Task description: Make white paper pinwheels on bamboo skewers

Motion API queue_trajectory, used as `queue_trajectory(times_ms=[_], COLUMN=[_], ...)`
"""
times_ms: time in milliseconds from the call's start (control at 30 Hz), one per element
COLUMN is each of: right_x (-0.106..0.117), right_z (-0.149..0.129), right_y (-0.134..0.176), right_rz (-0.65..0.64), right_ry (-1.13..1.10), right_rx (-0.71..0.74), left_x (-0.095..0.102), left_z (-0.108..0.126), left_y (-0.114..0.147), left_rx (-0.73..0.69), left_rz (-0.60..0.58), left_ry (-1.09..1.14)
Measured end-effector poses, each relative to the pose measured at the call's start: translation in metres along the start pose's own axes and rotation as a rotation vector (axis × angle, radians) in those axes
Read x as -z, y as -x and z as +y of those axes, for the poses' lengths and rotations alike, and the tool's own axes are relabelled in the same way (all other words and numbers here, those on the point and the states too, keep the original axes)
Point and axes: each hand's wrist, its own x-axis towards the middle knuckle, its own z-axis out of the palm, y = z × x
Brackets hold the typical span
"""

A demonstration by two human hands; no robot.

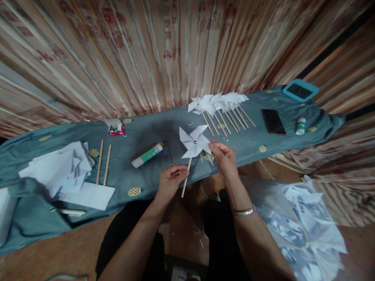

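Note:
A white paper pinwheel (191,145) with a shiny pin at its centre is held up over the near edge of the cloth-covered table (158,128). My left hand (172,180) is closed round its wooden stick, below the blades. The fingers of my right hand (225,157) pinch the tip of the right-hand blade. To the left of the pinwheel lies a glue stick (147,155) with a green and white label. Behind it, a row of several white pinwheels (218,103) rests with the sticks pointing toward me.
On the left are stacked white papers (63,168), two loose wooden sticks (103,164), a small red box of pins (116,128) and a white pen (72,212). On the right are a phone (273,121), a blue-framed clock (300,90) and a small tube (300,126). A plastic bag (304,234) stands below.

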Motion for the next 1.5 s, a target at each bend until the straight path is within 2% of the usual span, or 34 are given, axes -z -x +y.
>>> queue_trajectory(times_ms=[800, 1500], right_x=[-0.012, -0.021], right_z=[0.002, 0.009], right_y=[0.014, 0.025], right_rz=[-0.068, -0.215], right_ry=[0.016, 0.093], right_rx=[-0.068, -0.053], left_x=[0.001, 0.001], left_z=[0.0, -0.001], left_y=[0.0, 0.0], left_rx=[-0.035, -0.076], left_rz=[0.032, 0.031], left_ry=[0.016, -0.017])
